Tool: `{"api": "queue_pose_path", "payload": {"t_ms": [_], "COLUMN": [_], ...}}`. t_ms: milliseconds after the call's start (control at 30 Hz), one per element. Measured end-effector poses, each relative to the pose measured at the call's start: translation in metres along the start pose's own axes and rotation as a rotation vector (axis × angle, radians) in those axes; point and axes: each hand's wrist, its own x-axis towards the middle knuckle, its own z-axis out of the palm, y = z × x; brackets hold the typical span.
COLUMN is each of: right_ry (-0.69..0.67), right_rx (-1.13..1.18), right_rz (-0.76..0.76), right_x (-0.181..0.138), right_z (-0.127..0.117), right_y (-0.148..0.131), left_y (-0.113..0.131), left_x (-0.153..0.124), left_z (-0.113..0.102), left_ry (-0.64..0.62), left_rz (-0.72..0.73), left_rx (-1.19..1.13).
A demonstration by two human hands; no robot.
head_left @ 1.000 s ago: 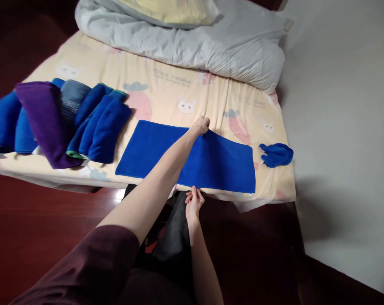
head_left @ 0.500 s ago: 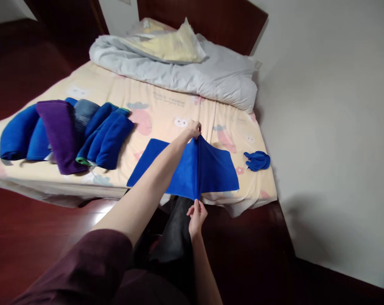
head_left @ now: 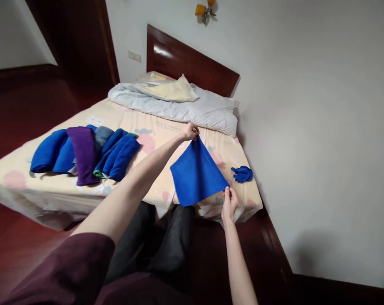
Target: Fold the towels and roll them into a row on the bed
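A blue towel (head_left: 198, 173) hangs stretched between my two hands above the near edge of the bed, folded over so that it makes a kite shape. My left hand (head_left: 190, 131) is closed on its far top corner. At the right, my right hand (head_left: 229, 204) pinches another corner between thumb and fingers. The lower left part of the cloth droops toward the bed's edge. Near my right hand, a small crumpled blue cloth (head_left: 242, 174) lies on the bed.
To the left on the bed (head_left: 160, 156) lie several folded blue towels (head_left: 125, 156), a purple towel (head_left: 83, 156) and a grey-blue one (head_left: 103, 137). A rolled white quilt (head_left: 207, 114) and a yellow pillow (head_left: 171, 90) rest by the headboard (head_left: 192, 63). A wall (head_left: 306, 127) stands right.
My right hand has moved right with its corner, away from my left hand. The towel, earlier draped over the bed from a raised middle fold, is now lifted and spread. The view has tilted up.
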Motion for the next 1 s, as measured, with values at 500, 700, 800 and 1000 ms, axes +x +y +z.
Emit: {"api": "queue_pose_path", "payload": {"t_ms": [500,700,800,1000], "right_ry": [0.097,0.005,-0.048,-0.187], "right_rx": [0.244,0.274,0.285,0.291], "right_rz": [-0.127,-0.096,-0.055,0.09], "right_x": [0.077,0.069,0.059,0.04], "right_z": [-0.02,-0.025,-0.027,-0.033], "right_y": [-0.082,-0.098,-0.105,-0.115], "left_y": [0.044,0.034,0.021,-0.006], "left_x": [-0.07,-0.106,-0.128,-0.169], "left_z": [-0.061,-0.077,-0.088,-0.104], "left_ry": [0.066,0.09,0.096,0.111], "left_rz": [0.263,0.153,0.082,-0.056], "left_rx": [-0.052,-0.245,-0.287,-0.292]}}
